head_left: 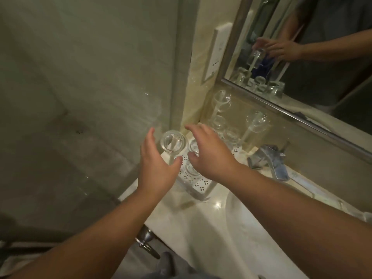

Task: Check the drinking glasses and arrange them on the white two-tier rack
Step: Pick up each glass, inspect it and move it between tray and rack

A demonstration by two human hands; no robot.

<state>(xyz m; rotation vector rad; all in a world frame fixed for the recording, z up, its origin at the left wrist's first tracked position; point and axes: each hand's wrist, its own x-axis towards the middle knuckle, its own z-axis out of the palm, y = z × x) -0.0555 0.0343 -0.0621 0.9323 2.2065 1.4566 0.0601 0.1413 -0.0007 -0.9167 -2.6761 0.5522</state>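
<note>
Upside down on a white peg, a clear drinking glass [173, 142] stands at the near left corner of the white rack [198, 185], its thick round base facing up and catching a faint highlight. More clear glasses sit inverted on the rack: two low ones [193, 148] just beside it on the perforated tray, and taller-perched ones [221, 100] on pegs toward the wall, all transparent and colourless. A person's left hand [156, 162] hovers just left of the near glass, fingers straight and spread, thumb out, holding nothing. The right hand [209, 150] hangs above the low glasses, fingers loosely arched and apart, also holding nothing; whether either hand touches glass cannot be told. The rack rests on a pale, glossy counter [193, 224] next to a basin [249, 228], with a chrome tap [271, 160] behind. A framed mirror [314, 63] above reflects the glasses and one hand. A glass shower panel [80, 87] rises at left.
</note>
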